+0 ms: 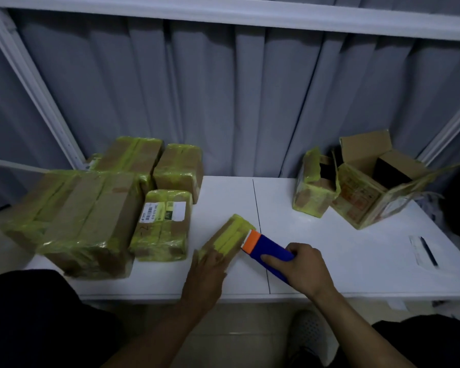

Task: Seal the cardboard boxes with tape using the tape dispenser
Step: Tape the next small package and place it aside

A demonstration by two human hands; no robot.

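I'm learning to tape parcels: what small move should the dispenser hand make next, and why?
Probably draw the tape dispenser onward across the small box, keeping its orange head against the cardboard. The right hand grips the dispenser with its head at the box's edge. The left hand presses on the box's near end, steadying it on the table.

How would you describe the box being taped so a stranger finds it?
On the white table, look mid-front, between the taped pile and the open boxes. The small box lies alone, pressed by the left hand, a blue-and-orange tape dispenser at its end.
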